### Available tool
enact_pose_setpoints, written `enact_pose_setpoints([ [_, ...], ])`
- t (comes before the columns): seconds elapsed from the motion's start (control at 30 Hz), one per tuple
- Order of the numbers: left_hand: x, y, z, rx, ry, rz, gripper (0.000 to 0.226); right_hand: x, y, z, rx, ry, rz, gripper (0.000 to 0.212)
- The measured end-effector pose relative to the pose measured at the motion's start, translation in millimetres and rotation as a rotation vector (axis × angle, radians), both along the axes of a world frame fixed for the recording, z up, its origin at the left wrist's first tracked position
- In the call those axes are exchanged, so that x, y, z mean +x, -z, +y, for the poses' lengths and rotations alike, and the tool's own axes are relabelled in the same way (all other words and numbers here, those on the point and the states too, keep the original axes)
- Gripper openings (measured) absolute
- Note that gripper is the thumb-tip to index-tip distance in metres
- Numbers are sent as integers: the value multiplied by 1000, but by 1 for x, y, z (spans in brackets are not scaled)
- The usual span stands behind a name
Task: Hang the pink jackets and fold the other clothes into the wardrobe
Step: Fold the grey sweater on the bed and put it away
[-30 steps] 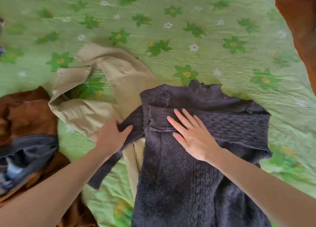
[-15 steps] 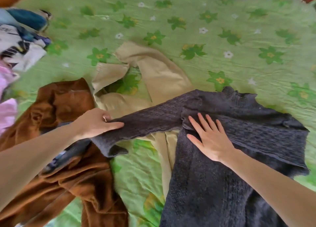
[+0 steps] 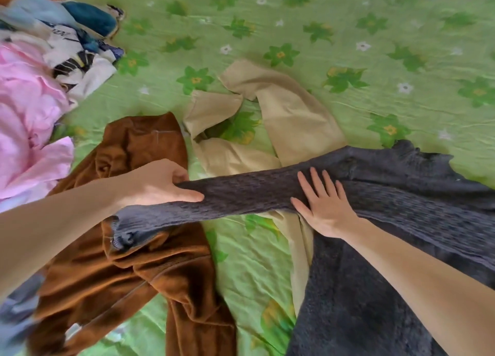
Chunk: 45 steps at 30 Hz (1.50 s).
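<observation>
A dark grey knitted sweater (image 3: 388, 262) lies on the green flowered bedsheet (image 3: 348, 47) at the lower right. Its left sleeve is stretched out to the left. My left hand (image 3: 158, 184) grips that sleeve near the cuff, thumb on top. My right hand (image 3: 321, 205) presses flat on the sweater where the sleeve meets the body, fingers straight and spread. A pink jacket (image 3: 29, 119) lies crumpled at the left edge.
Beige trousers (image 3: 281, 119) lie partly under the sweater. A brown velvety garment (image 3: 139, 275) sprawls at the lower left, under the sleeve's cuff. A pile of white, blue and teal clothes (image 3: 72, 42) sits at the top left. Grey fabric (image 3: 16, 310) shows at the bottom left corner.
My left hand has pulled the sweater's sleeve out to the left until it is stretched straight. My right hand stayed pressed on the sweater. The view has swung left, revealing the pink jacket and the clothes pile.
</observation>
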State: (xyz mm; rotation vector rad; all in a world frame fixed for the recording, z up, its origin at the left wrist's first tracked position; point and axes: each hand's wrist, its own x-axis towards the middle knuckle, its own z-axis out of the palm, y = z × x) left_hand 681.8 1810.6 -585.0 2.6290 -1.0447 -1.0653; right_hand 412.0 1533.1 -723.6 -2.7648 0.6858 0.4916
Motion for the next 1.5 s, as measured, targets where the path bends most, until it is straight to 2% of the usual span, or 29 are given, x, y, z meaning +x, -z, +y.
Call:
enact_pose_setpoints([
  [0.07,8,-3,11,153,76,-3,67,0,5,3,-13,6,37,87],
  [0.1,12,-4,17,179,87,-5,67,0,6,4,-12,14,41,83],
  [0.2,20,-5,35,124,-15,55,53,1,10,2,-4,28,51,76],
  [0.3,18,-6,40,28,-100,42,42,-2,11,3,-58,18,70,81],
  [0.37,11,-6,38,-32,-133,12,38,-3,6,15,-160,34,-34,80],
  [0.47,-7,-11,29,-113,-227,85,27,1,-8,50,-212,11,-313,71],
  [0.57,-34,-15,10,-211,-345,215,6,7,-27,86,-60,-72,-548,79],
  [0.67,-60,-13,-20,-318,-457,373,29,10,-50,116,184,-126,-689,87],
  [0.73,-79,-14,-42,-407,-523,475,34,9,-67,128,312,-158,-742,92],
  [0.8,-97,-16,-62,-443,-558,572,30,4,-81,131,366,-106,-812,83],
  [0.93,-122,-17,-95,-437,-522,702,39,-19,-99,109,463,143,-937,45],
  [1.03,-142,-20,-120,-405,-351,626,32,-44,-112,80,565,416,-971,26],
  [1.1,-153,-15,-138,-428,-245,494,28,-60,-118,55,754,658,-996,32],
  [1.17,-164,-5,-158,-411,-56,316,44,-80,-122,26,906,820,-1073,25],
  [1.23,-174,8,-176,-371,81,161,59,-103,-126,-3,944,927,-1163,19],
  [1.33,-186,33,-202,-382,305,-134,29,-144,-124,-44,1025,1094,-1295,20],
  [1.37,-189,39,-210,-368,373,-199,28,-160,-121,-57,1020,1154,-1318,23],
  [1.43,-191,48,-226,-357,438,-212,27,-188,-112,-83,969,1267,-1341,26],
  [1.5,-192,52,-239,-365,459,-146,22,-213,-101,-103,883,1352,-1305,15],
])
